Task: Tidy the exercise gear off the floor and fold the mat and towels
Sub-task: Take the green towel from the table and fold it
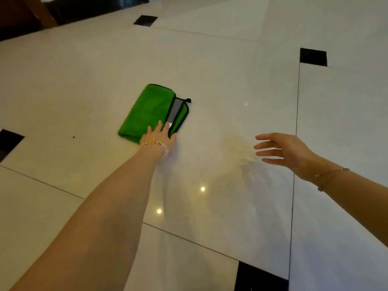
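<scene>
A green towel [149, 111] with black edging and a grey inner side lies folded on the pale tiled floor [231, 85], a small black loop at its far right corner. My left hand [160, 135] reaches out and rests with straight fingers on the towel's near end. My right hand [281, 150] hovers above the floor well to the right of the towel, fingers spread and holding nothing.
The glossy floor has small black inset squares [313, 57] at tile corners and reflects ceiling lights. Dark wooden furniture [25, 13] and a black skirting stand at the far left.
</scene>
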Tool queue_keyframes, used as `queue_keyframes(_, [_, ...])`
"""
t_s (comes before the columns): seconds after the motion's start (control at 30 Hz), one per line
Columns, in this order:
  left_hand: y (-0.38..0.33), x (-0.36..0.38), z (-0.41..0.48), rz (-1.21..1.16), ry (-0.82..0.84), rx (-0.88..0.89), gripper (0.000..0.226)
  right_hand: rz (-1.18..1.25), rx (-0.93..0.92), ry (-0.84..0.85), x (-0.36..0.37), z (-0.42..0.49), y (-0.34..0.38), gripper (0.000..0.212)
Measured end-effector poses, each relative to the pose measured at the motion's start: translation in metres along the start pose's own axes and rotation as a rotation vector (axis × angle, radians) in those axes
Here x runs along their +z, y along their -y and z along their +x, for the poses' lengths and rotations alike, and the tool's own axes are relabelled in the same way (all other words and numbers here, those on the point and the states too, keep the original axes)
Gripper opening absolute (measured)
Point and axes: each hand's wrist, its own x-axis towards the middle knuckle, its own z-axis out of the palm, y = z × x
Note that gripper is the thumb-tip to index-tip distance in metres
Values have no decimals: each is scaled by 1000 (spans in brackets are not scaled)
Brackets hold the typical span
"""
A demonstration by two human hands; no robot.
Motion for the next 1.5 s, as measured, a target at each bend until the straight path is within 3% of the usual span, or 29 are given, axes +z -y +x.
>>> queue_keyframes(0.07, [-13,-2,-1,-3,13,32,63,16,8,8,7,0,-1,30])
queue_keyframes(0.2, [-37,10,-21,47,11,374,59,30,-8,41,22,1,1,31])
queue_keyframes(0.27, [-25,15,-24,94,-22,453,54,24,-16,72,28,0,3,31])
queue_keyframes(0.37, [5,15,-15,167,-117,215,54,5,-18,83,32,2,6,32])
queue_keyframes(0.43, [16,11,-11,141,-95,-18,59,7,-12,77,32,4,6,32])
queue_keyframes(0.5, [10,4,-6,66,-46,-133,68,6,-11,74,30,6,6,33])
queue_keyframes(0.6, [-23,-1,1,11,-26,-75,77,-10,-8,74,27,9,6,33])
queue_keyframes(0.77, [-87,-1,12,28,-17,279,70,4,-10,62,25,15,10,32])
queue_keyframes(0.83, [-98,1,15,75,-20,339,67,33,-4,72,29,18,11,31])
queue_keyframes(1.0, [-86,-10,37,87,-8,292,60,10,21,106,35,16,0,28])
queue_keyframes(1.23, [1,-26,54,21,31,121,58,-31,36,143,43,14,0,31])
queue_keyframes(1.5, [19,16,-11,22,-69,158,61,-22,7,187,47,8,13,31])
